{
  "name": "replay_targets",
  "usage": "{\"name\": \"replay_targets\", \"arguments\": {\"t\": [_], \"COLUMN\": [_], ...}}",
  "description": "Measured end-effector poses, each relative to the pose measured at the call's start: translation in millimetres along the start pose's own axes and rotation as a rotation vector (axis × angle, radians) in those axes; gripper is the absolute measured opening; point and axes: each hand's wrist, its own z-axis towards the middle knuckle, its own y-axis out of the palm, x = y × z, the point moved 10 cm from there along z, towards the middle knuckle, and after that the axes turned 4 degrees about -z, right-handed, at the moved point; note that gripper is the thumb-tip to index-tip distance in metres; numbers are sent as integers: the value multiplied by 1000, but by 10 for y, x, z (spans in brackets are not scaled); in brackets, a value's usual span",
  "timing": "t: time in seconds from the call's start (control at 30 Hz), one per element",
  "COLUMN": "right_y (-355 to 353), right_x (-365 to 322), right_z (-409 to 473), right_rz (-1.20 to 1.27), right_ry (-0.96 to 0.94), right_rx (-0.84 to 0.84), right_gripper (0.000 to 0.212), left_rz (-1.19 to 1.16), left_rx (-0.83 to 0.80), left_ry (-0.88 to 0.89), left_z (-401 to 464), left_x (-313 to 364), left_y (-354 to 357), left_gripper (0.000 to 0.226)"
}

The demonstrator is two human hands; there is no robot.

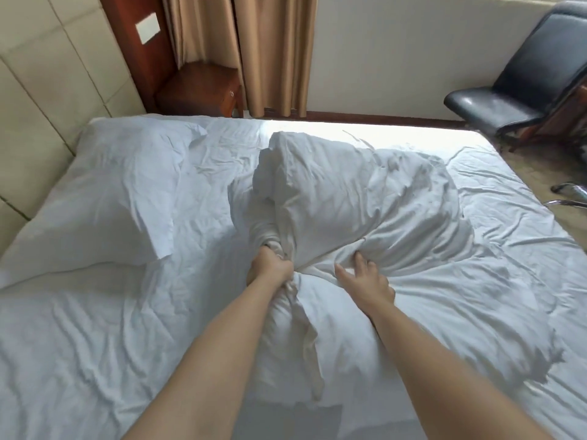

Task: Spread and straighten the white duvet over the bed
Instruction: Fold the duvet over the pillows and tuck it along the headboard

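Note:
The white duvet (355,198) lies bunched in a thick heap across the middle of the bed (95,344), which is covered by a wrinkled white sheet. My left hand (270,269) is clenched around a twisted fold of the duvet at the heap's near left side. My right hand (365,281) rests on the duvet just to the right, fingers spread and pressing into the fabric, the fingertips partly sunk in a crease. Part of the duvet trails toward me between my forearms.
A white pillow (104,198) lies at the head of the bed, left, against a padded cream headboard (41,90). A wooden nightstand (203,90) and tan curtains (273,52) stand behind. A black chair (521,90) sits at the far right beyond the bed's edge.

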Motion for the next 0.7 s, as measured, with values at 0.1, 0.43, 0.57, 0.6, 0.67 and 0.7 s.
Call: {"name": "replay_targets", "arguments": {"t": [0.1,0.43,0.57,0.6,0.67,0.7], "right_y": [294,1294,1338,1349,1380,1382], "right_x": [-481,-1225,-1131,-1167,-1227,-1240], "right_z": [-396,-1053,-866,-834,-817,-817], "right_rz": [13,-71,-109,-108,-92,-84], "right_ry": [-45,-126,-52,-42,-28,-22], "right_rx": [-61,-209,-106,-85,-77,-77], "right_gripper": [79,97,97,97,97,97], "left_rz": [45,14,0,1,19,30], "left_rx": [1,11,4,15,21,18], "left_ry": [-4,-148,-140,-139,-125,-113], "left_z": [20,102,100,96,103,121], "left_x": [-434,-1791,-1740,-1725,-1717,-1718], "left_y": [-495,-1058,-987,-1008,-1027,-1023], "left_gripper": [34,32,40,40,41,42]}}
